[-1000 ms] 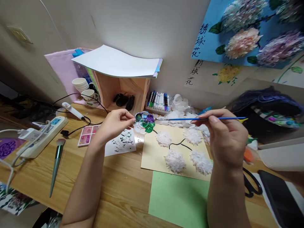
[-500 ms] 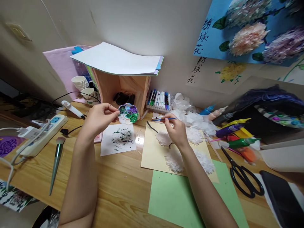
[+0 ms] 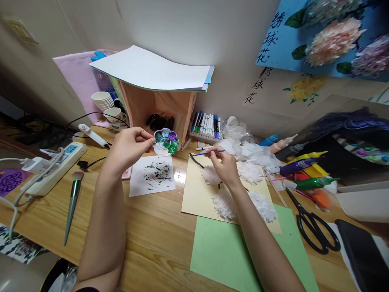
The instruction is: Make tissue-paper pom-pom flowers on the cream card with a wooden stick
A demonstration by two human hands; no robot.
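My left hand (image 3: 127, 147) pinches a small flower-shaped paint palette (image 3: 165, 141) with green and purple paint, held above a white test sheet (image 3: 152, 176) smeared with dark strokes. A thin blue paintbrush (image 3: 209, 153) is gripped in my right hand (image 3: 224, 165), its tip near a black painted stem at the top left of a cream sheet (image 3: 197, 196). White fluffy paper flowers (image 3: 225, 205) are stuck on that sheet, partly hidden by my right forearm.
A green sheet (image 3: 225, 251) lies at the front. Black scissors (image 3: 316, 230), paint bottles (image 3: 304, 170) and a dark tablet (image 3: 361, 251) sit to the right. Markers (image 3: 206, 126), a wooden box (image 3: 158, 109), cups (image 3: 105, 103), a power strip (image 3: 51, 166) and a makeup brush (image 3: 72, 207) lie behind and to the left.
My right hand came down from in front of the camera to the cream sheet with the brush. The palette in my left hand shifted left, off the cream sheet.
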